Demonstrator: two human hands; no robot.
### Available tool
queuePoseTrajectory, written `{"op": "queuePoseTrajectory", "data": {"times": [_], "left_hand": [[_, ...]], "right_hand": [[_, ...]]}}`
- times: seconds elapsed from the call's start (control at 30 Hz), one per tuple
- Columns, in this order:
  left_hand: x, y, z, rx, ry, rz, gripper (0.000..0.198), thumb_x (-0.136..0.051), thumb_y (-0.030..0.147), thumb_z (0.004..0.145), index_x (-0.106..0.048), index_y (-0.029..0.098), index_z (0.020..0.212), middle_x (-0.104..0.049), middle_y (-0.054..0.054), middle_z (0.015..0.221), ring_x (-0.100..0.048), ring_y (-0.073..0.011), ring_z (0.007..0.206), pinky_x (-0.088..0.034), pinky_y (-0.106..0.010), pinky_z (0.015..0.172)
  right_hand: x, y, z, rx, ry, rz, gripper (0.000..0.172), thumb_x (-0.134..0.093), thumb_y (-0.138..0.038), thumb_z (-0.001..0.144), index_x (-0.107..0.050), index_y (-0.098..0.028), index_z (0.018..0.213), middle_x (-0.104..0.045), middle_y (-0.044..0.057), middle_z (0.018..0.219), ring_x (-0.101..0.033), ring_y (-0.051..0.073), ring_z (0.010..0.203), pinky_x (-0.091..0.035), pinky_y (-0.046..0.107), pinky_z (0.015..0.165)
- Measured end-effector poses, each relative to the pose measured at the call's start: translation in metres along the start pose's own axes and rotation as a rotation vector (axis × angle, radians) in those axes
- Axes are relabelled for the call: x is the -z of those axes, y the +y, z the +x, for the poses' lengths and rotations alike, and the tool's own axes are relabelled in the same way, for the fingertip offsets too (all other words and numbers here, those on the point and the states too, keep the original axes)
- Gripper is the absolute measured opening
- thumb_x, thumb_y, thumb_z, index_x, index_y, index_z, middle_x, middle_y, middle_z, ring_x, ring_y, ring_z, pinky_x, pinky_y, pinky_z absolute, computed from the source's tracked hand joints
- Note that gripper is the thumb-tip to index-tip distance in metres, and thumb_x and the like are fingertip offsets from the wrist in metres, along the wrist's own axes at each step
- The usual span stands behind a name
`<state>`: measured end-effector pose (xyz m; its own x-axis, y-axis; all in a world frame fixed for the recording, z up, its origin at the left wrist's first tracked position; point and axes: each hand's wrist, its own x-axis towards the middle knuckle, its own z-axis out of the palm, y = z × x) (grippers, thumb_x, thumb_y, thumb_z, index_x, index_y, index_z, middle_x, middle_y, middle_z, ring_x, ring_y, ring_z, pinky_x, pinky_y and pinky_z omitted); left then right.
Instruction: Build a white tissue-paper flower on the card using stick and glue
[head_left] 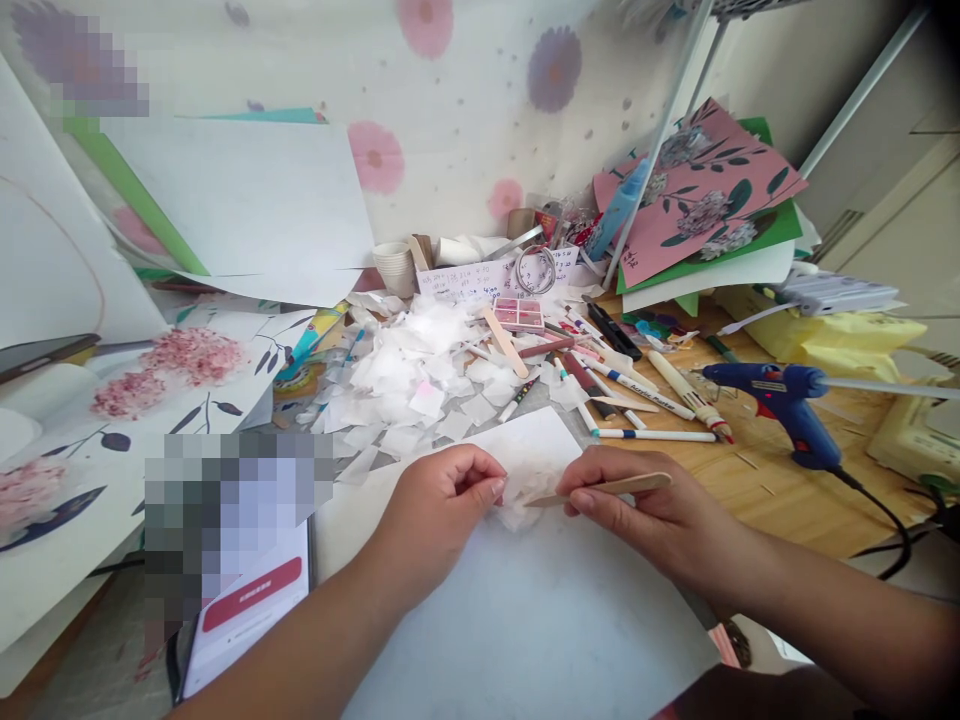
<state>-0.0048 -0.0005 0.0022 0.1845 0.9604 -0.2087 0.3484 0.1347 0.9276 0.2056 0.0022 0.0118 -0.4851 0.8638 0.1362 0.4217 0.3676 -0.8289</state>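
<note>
My right hand (637, 500) is closed around a flat wooden craft stick (634, 484), whose tip points left into a small cluster of thin whitish tissue pieces (525, 490). That cluster rests on a large white sheet of paper (510, 610). At its left edge my left hand (450, 510) has thumb and forefinger pinched together; whatever is between them is too small to make out. Just behind the sheet lies a loose heap of white tissue squares (412, 350).
Markers (656, 436), a pink bead box (517, 314) and another craft stick (506, 342) lie behind my hands. A blue glue gun (780, 395) stands at right with its cord trailing. On the left are a phone (255, 600) and a flower picture (195, 360).
</note>
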Motion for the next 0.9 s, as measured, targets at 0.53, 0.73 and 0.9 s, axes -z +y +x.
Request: {"op": "queuePoseTrajectory", "data": {"times": [0.53, 0.73, 0.9], "left_hand": [[-0.006, -0.003, 0.004, -0.010, 0.012, 0.246, 0.011, -0.052, 0.026, 0.074, -0.060, 0.021, 0.068, -0.058, 0.004, 0.060, -0.049, -0.0128, 0.055, -0.033, -0.022, 0.048], [-0.005, -0.002, 0.005, -0.051, 0.024, 0.317, 0.011, -0.051, 0.025, 0.074, -0.060, 0.022, 0.069, -0.059, 0.004, 0.062, -0.052, -0.0136, 0.057, -0.034, -0.022, 0.049], [-0.006, -0.003, 0.004, -0.105, 0.005, 0.370, 0.013, -0.050, 0.022, 0.075, -0.061, 0.023, 0.069, -0.061, 0.004, 0.065, -0.054, -0.0143, 0.060, -0.035, -0.023, 0.053]], "right_hand": [[0.008, -0.007, -0.003, 0.033, 0.044, -0.048, 0.018, -0.048, -0.029, 0.086, -0.063, -0.020, 0.078, -0.063, 0.002, 0.072, -0.057, 0.014, 0.065, -0.043, 0.025, 0.058], [0.003, -0.010, 0.003, 0.178, 0.084, -0.114, 0.014, -0.049, -0.022, 0.088, -0.062, -0.019, 0.084, -0.062, 0.001, 0.076, -0.057, 0.012, 0.069, -0.042, 0.023, 0.061], [-0.004, -0.004, 0.005, 0.271, -0.018, -0.240, 0.014, -0.048, -0.018, 0.089, -0.061, -0.016, 0.088, -0.061, 0.003, 0.077, -0.054, 0.014, 0.074, -0.041, 0.026, 0.067]]}}
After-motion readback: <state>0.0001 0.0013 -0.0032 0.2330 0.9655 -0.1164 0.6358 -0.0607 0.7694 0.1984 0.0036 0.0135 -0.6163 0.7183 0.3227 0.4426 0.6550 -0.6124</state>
